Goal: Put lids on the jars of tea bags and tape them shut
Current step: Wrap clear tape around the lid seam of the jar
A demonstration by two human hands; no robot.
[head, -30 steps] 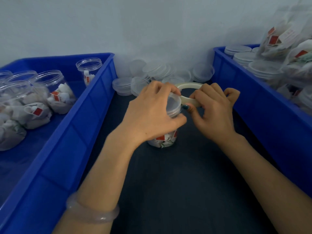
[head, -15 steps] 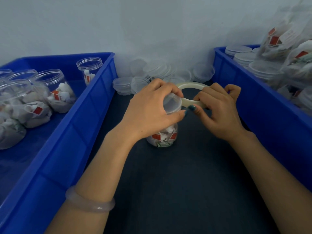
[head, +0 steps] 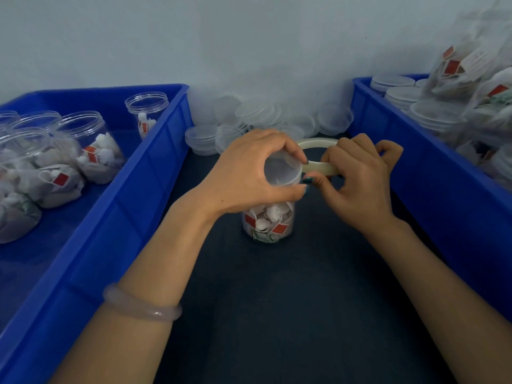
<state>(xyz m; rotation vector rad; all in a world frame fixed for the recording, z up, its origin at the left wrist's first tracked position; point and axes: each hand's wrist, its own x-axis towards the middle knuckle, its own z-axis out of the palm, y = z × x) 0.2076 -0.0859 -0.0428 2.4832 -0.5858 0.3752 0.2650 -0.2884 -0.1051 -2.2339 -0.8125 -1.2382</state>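
Observation:
A clear jar of tea bags (head: 267,224) stands upright on the dark table between two blue bins. Its clear lid (head: 281,170) is on top. My left hand (head: 249,178) curls round the lid and the jar's neck from the left. My right hand (head: 357,184) grips a pale roll of tape (head: 318,144) just right of the lid, with its thumb tip touching the lid's edge. The tape strip itself is too clear to make out.
The blue bin on the left (head: 155,173) holds several open jars of tea bags (head: 86,151). Loose clear lids (head: 257,115) lie heaped at the back wall. The blue bin on the right (head: 415,173) holds lidded jars and stacked lids (head: 432,112).
My left hand has turned slightly on the lid, so more of the lid's top shows. My right hand with the tape roll stays against the lid's right edge.

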